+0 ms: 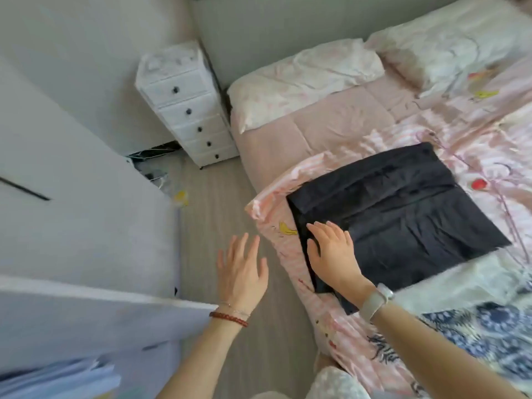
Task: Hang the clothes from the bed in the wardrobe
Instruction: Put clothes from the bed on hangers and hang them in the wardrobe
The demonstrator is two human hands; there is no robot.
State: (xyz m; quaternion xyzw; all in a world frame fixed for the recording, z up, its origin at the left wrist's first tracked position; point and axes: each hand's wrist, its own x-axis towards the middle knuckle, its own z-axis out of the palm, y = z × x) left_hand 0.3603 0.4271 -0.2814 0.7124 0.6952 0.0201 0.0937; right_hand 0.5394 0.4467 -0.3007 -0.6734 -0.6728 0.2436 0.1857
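A folded black garment (400,208) lies flat on the pink patterned duvet (475,145) near the edge of the bed, right of centre in the frame. It looks like thin woven cloth, creased and layered in wide folds, so I would judge it light, limp and quick to slide apart once lifted; what kind of garment it is I cannot tell while it stays folded.

The right hand (331,254) rests palm down on the garment's near left corner, fingers straight and together, holding nothing, only touching the cloth. The left hand (241,269) hangs over the wood floor (218,203) in the lower middle of the frame, fingers spread and relaxed, empty, apart from both bed and garment.

Taking it by that one corner would likely let the folds spill open and drag. A surer hold, to my eye, is both hands along the upper folded edge, or at a waistband or shoulders once found, so it opens straight for a hanger.

A second piece, blue and white patterned fabric (475,335), lies at lower right. The white wardrobe door (86,214) stands open at the left, with hanging pale clothes (57,378) blurred at lower left. A small white drawer unit (187,110) stands by the pillows (305,79) at upper centre.
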